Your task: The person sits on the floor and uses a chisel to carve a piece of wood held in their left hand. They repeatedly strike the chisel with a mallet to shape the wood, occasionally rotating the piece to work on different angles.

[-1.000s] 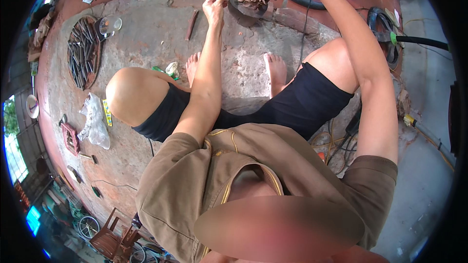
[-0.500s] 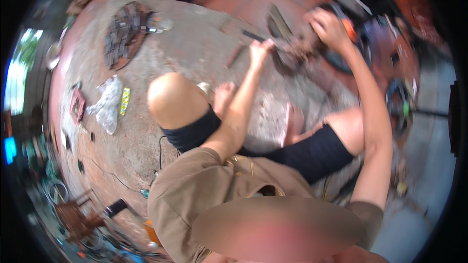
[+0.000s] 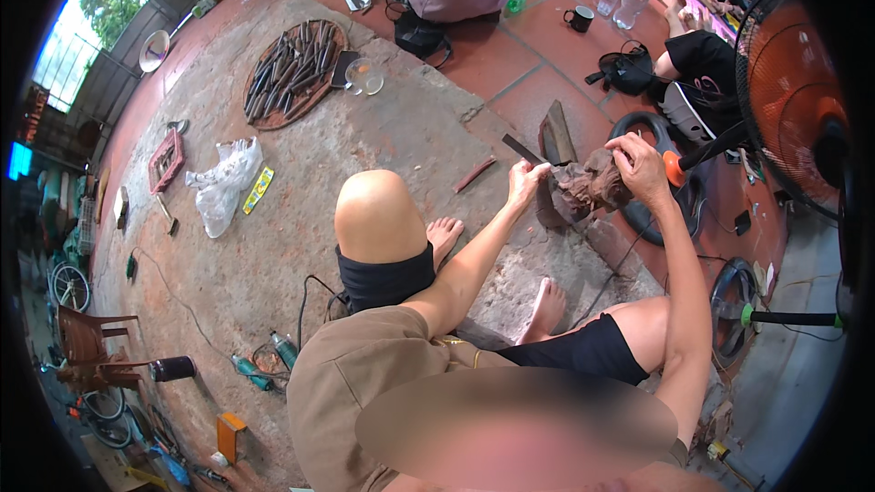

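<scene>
My left hand (image 3: 527, 182) is closed around a dark, flat, bar-like tool (image 3: 520, 148), whose end sticks out up and to the left. Just right of that hand is a rough brown carved piece of wood (image 3: 583, 186). My right hand (image 3: 642, 169) grips the piece's right side with bent fingers. Behind the carving a wooden block (image 3: 556, 134) leans up, and a dark curved part hangs below my left fingers. A short reddish-brown stick (image 3: 475, 174) lies on the slab left of my left hand.
A round tray (image 3: 339, 35) of several carving tools lies far left, near a clear plastic bag (image 3: 228, 184). An orange fan (image 3: 793, 100) stands at right. Green power tools (image 3: 284, 349) and cords lie near my left side. Other people sit at the back.
The view has tilted and steadied, so the scene sits lower and sharper. Both hands stay at the carving, the left with the dark tool.
</scene>
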